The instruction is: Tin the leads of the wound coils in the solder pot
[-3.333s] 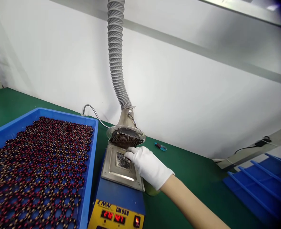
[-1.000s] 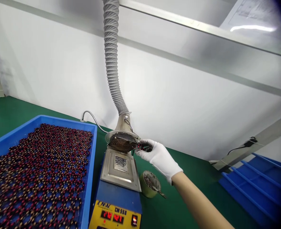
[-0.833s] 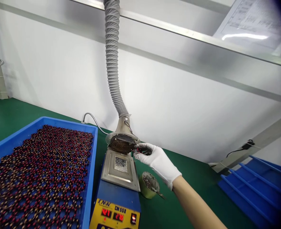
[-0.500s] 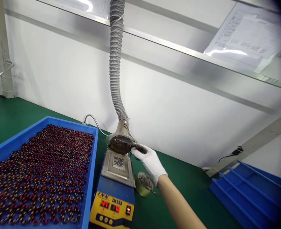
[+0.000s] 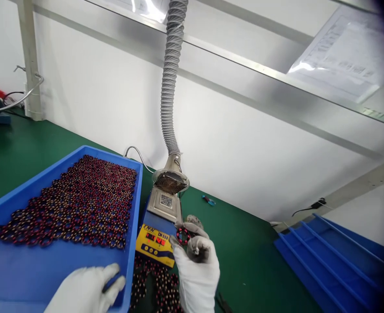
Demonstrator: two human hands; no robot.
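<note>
My right hand (image 5: 196, 265), in a white glove, pinches a small ring-shaped coil (image 5: 183, 235) wound in red and dark wire, held up in front of the solder pot (image 5: 164, 204). My left hand (image 5: 87, 289), also gloved, rests on the near right corner of the blue tray (image 5: 48, 269) with fingers spread. Several ring coils (image 5: 81, 200) lie packed in rows across the far part of that tray. More coils (image 5: 156, 282) lie on the green mat below my right hand.
A grey ribbed fume hose (image 5: 170, 87) ends in a round hood (image 5: 170, 181) over the solder pot. The pot's yellow control panel (image 5: 155, 243) shows red digits. Stacked blue trays (image 5: 335, 256) sit at the right. Small blue-handled cutters (image 5: 209, 200) lie near the white wall.
My right hand has drawn back from the fume hood toward me, carrying the ring coil. My left hand has come into view on the tray. The view has tilted down and back.
</note>
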